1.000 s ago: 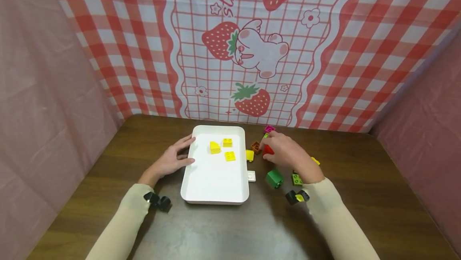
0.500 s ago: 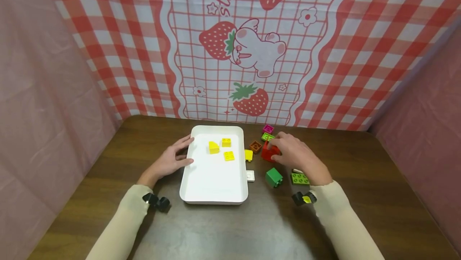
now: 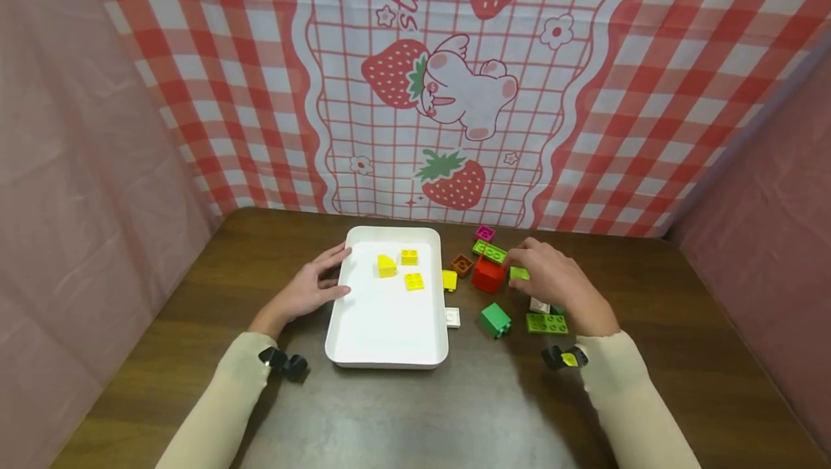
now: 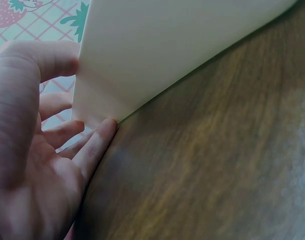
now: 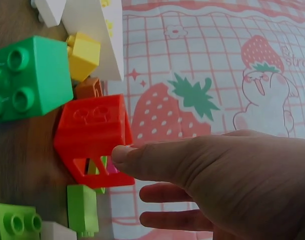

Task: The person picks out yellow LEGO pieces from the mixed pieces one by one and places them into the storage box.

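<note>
A white tray holds three yellow bricks, one of them a sloped brick. My left hand rests against its left side; in the left wrist view the fingertips touch the outer wall, thumb and fingers spread. Over the pile on the right hovers my right hand, with nothing held. Its thumb tip overlaps the edge of a red block with window openings in the right wrist view. A lime brick sits under the right fingertips, partly hidden by them in the head view.
Close around lie a lime plate, a magenta brick, a brown brick and a yellow brick. Nearer are a white brick, a green brick and a studded lime brick. A strawberry-print cloth hangs behind the table.
My right hand has moved rightward off the red block, which now stands uncovered, and is over the lime brick. The left hand and tray stay in place.
</note>
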Demonstrator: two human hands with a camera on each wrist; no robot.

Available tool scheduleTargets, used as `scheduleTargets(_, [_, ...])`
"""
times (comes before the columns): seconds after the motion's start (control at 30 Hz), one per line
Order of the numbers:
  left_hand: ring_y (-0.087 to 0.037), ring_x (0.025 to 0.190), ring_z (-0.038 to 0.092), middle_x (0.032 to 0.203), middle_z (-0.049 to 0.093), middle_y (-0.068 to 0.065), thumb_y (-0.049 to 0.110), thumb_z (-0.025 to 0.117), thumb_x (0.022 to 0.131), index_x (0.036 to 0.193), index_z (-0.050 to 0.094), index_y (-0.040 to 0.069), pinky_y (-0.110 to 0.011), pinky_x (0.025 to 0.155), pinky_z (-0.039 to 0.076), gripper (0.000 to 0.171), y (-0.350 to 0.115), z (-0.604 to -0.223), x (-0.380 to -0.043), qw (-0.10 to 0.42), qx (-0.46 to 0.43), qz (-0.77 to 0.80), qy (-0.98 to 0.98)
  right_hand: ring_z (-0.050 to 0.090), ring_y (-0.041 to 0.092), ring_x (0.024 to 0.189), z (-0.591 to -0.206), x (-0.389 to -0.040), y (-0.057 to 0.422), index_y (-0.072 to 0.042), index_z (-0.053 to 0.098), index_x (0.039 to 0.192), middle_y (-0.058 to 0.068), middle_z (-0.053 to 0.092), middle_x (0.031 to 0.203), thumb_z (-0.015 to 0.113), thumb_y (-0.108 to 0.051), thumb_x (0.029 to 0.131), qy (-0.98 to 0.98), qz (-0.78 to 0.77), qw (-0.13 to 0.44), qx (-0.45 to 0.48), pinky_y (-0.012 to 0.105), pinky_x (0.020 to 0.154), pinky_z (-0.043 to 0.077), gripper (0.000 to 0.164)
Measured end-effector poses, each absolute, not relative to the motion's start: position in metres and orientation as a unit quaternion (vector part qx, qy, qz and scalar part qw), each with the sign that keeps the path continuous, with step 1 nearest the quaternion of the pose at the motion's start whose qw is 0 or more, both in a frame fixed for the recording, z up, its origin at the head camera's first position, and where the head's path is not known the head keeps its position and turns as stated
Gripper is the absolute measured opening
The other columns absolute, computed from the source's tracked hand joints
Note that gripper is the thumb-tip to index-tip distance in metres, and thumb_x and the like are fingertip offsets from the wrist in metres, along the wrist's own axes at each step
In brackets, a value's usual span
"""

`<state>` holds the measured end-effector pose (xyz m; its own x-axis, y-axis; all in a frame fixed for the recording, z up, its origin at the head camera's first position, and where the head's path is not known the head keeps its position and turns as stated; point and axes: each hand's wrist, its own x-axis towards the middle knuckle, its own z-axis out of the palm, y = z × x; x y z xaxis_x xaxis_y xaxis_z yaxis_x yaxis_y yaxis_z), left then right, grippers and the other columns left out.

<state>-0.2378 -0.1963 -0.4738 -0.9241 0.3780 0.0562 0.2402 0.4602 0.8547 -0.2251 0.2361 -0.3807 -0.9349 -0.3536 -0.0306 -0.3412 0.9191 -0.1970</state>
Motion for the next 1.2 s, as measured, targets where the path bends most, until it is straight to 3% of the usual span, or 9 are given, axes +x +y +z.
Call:
scheduleTargets(0.17, [-0.044, 0.147, 0.026, 0.168, 0.013, -0.019, 0.007, 0.071, 0.091, 0.157, 0.029, 0.004, -0.063, 0.110, 0.042, 0.078, -0.195, -0.474, -0.237, 0.069, 0.181, 0.487, 0.852, 0.055, 0.034, 0.114, -0.384, -0.223, 0.245, -0.018, 0.071, 0.122, 0.014, 0.062, 0.125, 0.081, -0.021, 0.084, 0.980, -0.105, 0.036, -0.165, 0.063, 0.088, 0.057, 0.040])
scheduleTargets(0.57, [-0.040, 0.148, 0.027, 0.169, 0.016, -0.011, 0.019, 0.076, 0.089, 0.157, 0.033, 0.013, -0.059, 0.109, 0.045, 0.081, -0.198, -0.473, -0.238, 0.074, 0.181, 0.492, 0.848, 0.057, 0.036, 0.109, -0.386, -0.224, 0.273, -0.012, 0.071, 0.120, 0.017, 0.062, 0.123, 0.079, -0.021, 0.085, 0.983, -0.101, 0.032, -0.151, 0.064, 0.085, 0.057, 0.037])
scheduleTargets(0.87, [-0.040, 0.148, 0.028, 0.169, 0.016, -0.013, 0.016, 0.075, 0.089, 0.157, 0.033, 0.011, -0.059, 0.109, 0.045, 0.079, -0.196, -0.471, -0.236, 0.073, 0.184, 0.493, 0.847, 0.058, 0.037, 0.106, -0.382, -0.228, 0.295, -0.012, 0.071, 0.118, 0.021, 0.061, 0.123, 0.078, -0.019, 0.086, 0.984, -0.089, 0.040, -0.146, 0.065, 0.082, 0.057, 0.033])
scheduleTargets(1.2, [-0.040, 0.148, 0.027, 0.169, 0.015, -0.013, 0.015, 0.074, 0.089, 0.157, 0.033, 0.011, -0.059, 0.109, 0.045, 0.079, -0.198, -0.475, -0.240, 0.072, 0.180, 0.492, 0.849, 0.056, 0.040, 0.104, -0.380, -0.227, 0.313, -0.009, 0.070, 0.120, 0.024, 0.059, 0.124, 0.078, -0.019, 0.086, 0.984, -0.104, 0.042, -0.136, 0.067, 0.087, 0.054, 0.037])
